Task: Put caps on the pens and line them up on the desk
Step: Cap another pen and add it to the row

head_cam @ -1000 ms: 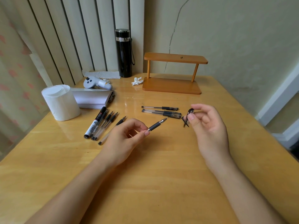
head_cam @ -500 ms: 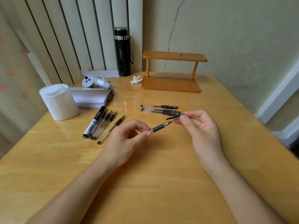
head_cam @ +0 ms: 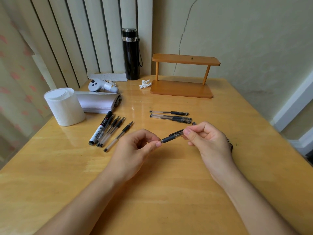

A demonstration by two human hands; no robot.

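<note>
Both hands were raised just above the bench (head_cam: 169, 192) near its middle. Left hand (head_cam: 135, 150) pinched the barrel of a pen (head_cam: 169, 137) between thumb and forefinger, close to the dark grip. Right hand (head_cam: 208, 143) held a clear cap (head_cam: 178, 133) at its fingertips, and the cap sat over the pen's tip; whether it was fully seated could not be told. Two capped pens (head_cam: 170, 116) lay side by side on the bench beyond the hands, roughly parallel, caps pointing right. One small dark piece (head_cam: 194, 123) rested just off their right end, too small to identify. Left of the hands lay a group of uncapped pens (head_cam: 115, 131) beside a black-and-white marker (head_cam: 100, 130), tips pointing away. Farther left stood a white paper roll (head_cam: 65, 106) against a stack of paper (head_cam: 98, 103). At the rear were a black flask (head_cam: 130, 54) and a wooden stand (head_cam: 182, 75).
</note>
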